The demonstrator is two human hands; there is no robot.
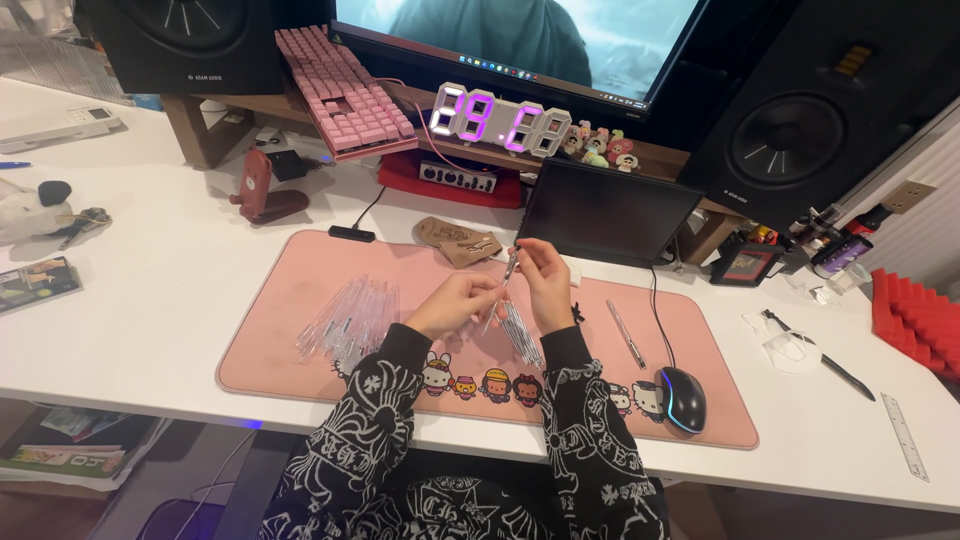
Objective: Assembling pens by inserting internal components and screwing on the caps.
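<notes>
Patterned sleeves (590,440) cross the worktop (150,300) edge; left hand (455,303) and right hand (545,280) both pinch one pen (510,265) above the pink mat (300,345).

A white desk (150,300) under soft indoor light, red foam wedges (915,320) by the pale wall.

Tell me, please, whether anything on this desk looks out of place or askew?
The pink mechanical keyboard is propped at a slant against the wooden monitor shelf rather than lying flat. The clear plastic pen tubes lie in a loose heap on the pink desk mat.
</notes>
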